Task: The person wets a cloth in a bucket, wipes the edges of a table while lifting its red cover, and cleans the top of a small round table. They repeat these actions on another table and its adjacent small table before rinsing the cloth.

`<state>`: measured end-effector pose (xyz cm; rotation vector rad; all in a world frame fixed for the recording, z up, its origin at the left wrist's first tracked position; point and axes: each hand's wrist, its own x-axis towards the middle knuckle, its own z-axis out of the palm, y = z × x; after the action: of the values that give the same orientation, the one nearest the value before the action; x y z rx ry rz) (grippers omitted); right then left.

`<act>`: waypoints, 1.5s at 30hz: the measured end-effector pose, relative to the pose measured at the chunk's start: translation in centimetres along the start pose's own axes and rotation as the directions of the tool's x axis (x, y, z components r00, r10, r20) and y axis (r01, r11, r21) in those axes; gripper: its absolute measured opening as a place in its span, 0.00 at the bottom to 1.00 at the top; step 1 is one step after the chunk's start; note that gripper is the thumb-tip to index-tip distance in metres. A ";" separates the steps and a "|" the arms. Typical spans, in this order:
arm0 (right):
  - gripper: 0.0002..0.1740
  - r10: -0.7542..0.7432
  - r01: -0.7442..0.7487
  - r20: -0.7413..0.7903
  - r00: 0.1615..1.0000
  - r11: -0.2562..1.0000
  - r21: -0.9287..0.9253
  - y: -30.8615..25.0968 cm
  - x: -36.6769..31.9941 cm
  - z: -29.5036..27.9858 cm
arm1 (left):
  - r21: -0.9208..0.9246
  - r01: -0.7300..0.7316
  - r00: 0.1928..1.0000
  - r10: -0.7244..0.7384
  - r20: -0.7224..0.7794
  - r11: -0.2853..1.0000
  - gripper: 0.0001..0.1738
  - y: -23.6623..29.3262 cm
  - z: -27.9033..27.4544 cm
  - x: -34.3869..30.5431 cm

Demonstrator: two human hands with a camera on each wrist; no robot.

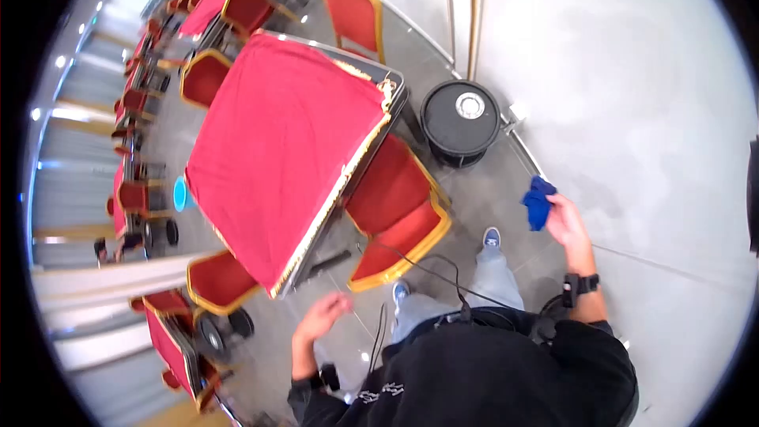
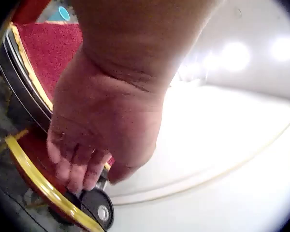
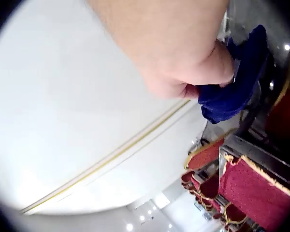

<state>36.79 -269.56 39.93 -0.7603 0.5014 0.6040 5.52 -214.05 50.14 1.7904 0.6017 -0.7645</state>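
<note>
A crumpled dark blue cloth [image 1: 538, 203] hangs from my right hand [image 1: 568, 223], out to the right of my body beside the pale wall. In the right wrist view the thumb and fingers of that hand [image 3: 188, 67] pinch the blue cloth [image 3: 234, 92]. My left hand [image 1: 322, 316] is in the air near the front corner of the red-covered table [image 1: 288, 142], touching nothing. Its fingers hang relaxed and slightly bent in the left wrist view, where the hand [image 2: 104, 121] holds nothing.
A red chair with a gold frame [image 1: 399, 213] stands against the table's near side. A round black bin [image 1: 460, 122] is between table and wall. A turquoise container [image 1: 182, 194] shows beyond the table's left edge. Cables hang near my legs, and more tables and chairs line the left.
</note>
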 end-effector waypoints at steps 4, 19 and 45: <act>0.28 0.138 -0.130 0.196 0.971 0.990 -0.054 -0.4 6.8 7.3 | 0.365 -0.457 0.845 0.524 -0.108 0.811 0.17 10.2 6.3 12.2; 0.22 0.159 -0.108 0.342 0.926 0.980 -0.165 -6.0 1.0 25.9 | 0.539 -0.448 0.884 0.444 0.147 0.713 0.19 2.7 4.6 23.4; 0.24 0.256 -0.075 0.452 0.855 0.921 -0.382 -16.4 30.4 25.0 | -0.656 -0.096 0.955 -0.118 -0.273 0.748 0.10 8.7 37.2 29.3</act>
<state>74.57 -250.43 44.69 -0.8649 -0.0255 1.0398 23.31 -250.84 24.65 1.2231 0.9515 -0.2136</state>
